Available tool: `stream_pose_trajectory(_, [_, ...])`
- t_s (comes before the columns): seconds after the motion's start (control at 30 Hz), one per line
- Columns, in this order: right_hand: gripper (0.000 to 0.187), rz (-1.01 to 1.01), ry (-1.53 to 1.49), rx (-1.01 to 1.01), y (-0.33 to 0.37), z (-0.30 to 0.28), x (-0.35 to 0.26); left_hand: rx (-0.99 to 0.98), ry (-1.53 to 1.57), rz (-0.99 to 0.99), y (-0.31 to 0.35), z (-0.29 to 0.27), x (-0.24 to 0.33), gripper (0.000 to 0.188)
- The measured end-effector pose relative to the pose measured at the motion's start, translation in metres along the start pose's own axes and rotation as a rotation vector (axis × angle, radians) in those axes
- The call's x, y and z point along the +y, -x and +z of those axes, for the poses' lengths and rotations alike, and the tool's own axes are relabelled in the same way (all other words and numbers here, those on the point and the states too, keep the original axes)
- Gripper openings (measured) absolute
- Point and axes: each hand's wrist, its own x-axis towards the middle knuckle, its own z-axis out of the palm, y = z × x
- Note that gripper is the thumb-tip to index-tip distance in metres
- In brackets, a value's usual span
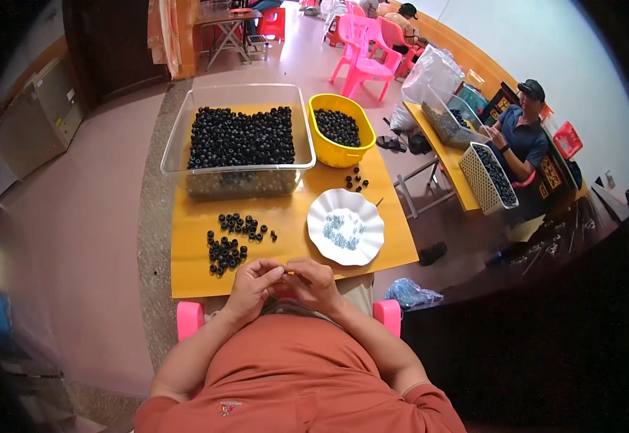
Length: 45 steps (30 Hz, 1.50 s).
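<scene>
My left hand [253, 287] and my right hand [313, 283] meet at the table's near edge, close to my body. The fingertips of both are pinched together around something small and dark, mostly hidden by the fingers. Just beyond my left hand lies a loose cluster of small black round parts [228, 252], some showing a hole. Ahead of my right hand rests a white plate with a wavy rim [366, 249]. Many tiny clear, bluish pieces [344, 231] are spread over its middle.
A clear plastic bin [174, 160] and a yellow tub [343, 154], both holding black parts, stand on the far side of the yellow table [185, 278]. Several black parts [356, 180] lie near the plate. To the right, a person [524, 137] sits behind another table with a cream basket [482, 189].
</scene>
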Motion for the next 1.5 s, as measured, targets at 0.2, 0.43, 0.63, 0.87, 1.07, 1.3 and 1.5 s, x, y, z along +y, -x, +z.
stream_pose_trajectory(0.2, [0.022, -0.016, 0.021, -0.016, -0.007, -0.014, -0.009, 0.0, -0.027, -0.02, 0.002, 0.0, -0.002, 0.011])
stream_pose_trajectory(0.43, [0.018, 0.132, 0.231, 0.096, -0.014, -0.087, 0.009, 0.016, -0.057, -0.041, 0.003, 0.002, -0.003, 0.011])
stream_pose_trajectory(0.63, [0.017, 0.291, 0.694, -0.211, -0.012, -0.126, 0.016, 0.006, -0.09, -0.037, 0.004, 0.003, -0.004, 0.011])
stream_pose_trajectory(0.87, [0.017, 0.316, 0.842, -0.37, -0.025, -0.126, 0.021, 0.019, -0.12, -0.034, 0.005, 0.004, -0.002, 0.012])
stream_pose_trajectory(1.07, [0.014, 0.327, 0.819, -0.394, -0.025, -0.124, 0.03, 0.012, -0.13, -0.028, 0.005, 0.008, 0.0, 0.012])
stream_pose_trajectory(1.3, [0.013, 0.263, 0.854, -0.388, -0.024, -0.123, 0.031, 0.013, -0.125, -0.026, 0.003, 0.005, -0.002, 0.012])
stream_pose_trajectory(1.5, [0.011, 0.19, 0.888, -0.404, -0.022, -0.122, 0.034, -0.002, -0.092, -0.01, 0.002, 0.004, -0.004, 0.012])
